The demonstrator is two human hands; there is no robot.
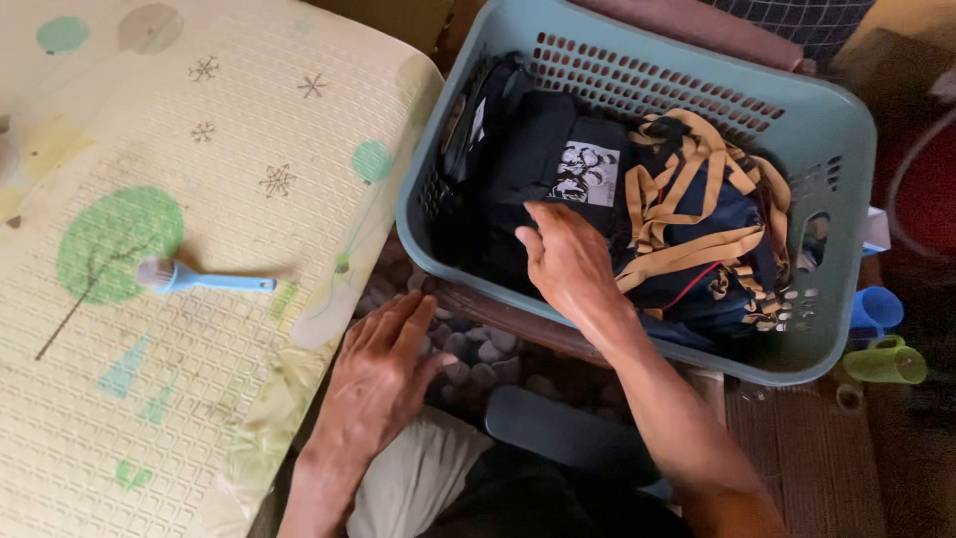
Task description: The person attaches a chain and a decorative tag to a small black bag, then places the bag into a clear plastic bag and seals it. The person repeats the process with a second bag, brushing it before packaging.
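The right hand [566, 261] reaches forward into the blue-grey laundry basket [846, 139], fingers curled on the dark folded garment [538, 149], seemingly pinching it. The left hand [383, 374] rests open and empty, nearer the body, between the basket and the patterned mat [199, 149].

A pale yellow mat [219, 120] with green tree prints carries a small blue brush [204, 279]. Just beside it, a blue-grey basket [827, 130] holds dark clothes [558, 149].
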